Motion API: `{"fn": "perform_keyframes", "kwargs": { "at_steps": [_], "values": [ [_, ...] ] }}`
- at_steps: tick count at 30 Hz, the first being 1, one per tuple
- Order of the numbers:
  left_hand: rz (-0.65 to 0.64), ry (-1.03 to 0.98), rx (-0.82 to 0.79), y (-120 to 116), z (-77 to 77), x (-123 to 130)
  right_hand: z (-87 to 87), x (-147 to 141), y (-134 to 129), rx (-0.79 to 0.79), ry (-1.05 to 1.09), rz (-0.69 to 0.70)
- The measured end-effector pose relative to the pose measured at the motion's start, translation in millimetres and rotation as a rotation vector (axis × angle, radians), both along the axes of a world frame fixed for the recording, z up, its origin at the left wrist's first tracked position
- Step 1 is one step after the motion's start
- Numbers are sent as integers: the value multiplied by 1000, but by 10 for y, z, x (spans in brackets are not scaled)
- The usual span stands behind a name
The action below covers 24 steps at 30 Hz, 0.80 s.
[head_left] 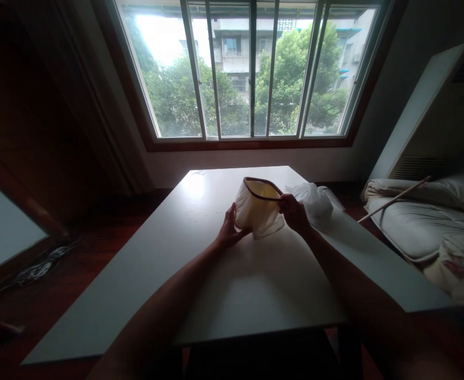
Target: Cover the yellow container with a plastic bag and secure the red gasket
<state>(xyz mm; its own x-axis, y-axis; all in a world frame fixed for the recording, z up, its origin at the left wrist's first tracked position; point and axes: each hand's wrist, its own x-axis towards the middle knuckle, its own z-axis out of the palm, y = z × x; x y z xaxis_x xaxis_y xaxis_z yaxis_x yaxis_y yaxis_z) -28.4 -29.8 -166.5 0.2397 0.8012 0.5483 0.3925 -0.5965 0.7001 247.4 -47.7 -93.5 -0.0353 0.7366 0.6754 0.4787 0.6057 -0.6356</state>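
Note:
A pale yellow, see-through bag (255,211) with a stiff dark brown rim is held up over the middle of the table, its mouth tilted open toward the window. My left hand (229,230) cups its lower left side, the fingers along the wall and the thumb under the base. At the rim's right corner, my right hand (293,212) pinches the brown edge between thumb and fingers. Loose sheer material hangs below the bag's right side. Just beyond my right hand lies a crumpled white plastic bag (316,203); its contents cannot be made out.
The white table (168,264) reaches toward a wide window (251,74). To the right are a folded pale mattress (433,216), a thin stick (394,200) leaning across it and a large white appliance (417,111). Cables (41,266) lie on the floor at left.

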Motion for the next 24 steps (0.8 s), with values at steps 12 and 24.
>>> {"fn": "perform_keyframes", "kwargs": {
  "at_steps": [12,24],
  "values": [
    [105,316,-138,-16,48,-12,686,260,1104,54,-343,-512],
    [96,464,-90,-92,154,10,629,440,1593,-288,-278,-644]
  ]
}}
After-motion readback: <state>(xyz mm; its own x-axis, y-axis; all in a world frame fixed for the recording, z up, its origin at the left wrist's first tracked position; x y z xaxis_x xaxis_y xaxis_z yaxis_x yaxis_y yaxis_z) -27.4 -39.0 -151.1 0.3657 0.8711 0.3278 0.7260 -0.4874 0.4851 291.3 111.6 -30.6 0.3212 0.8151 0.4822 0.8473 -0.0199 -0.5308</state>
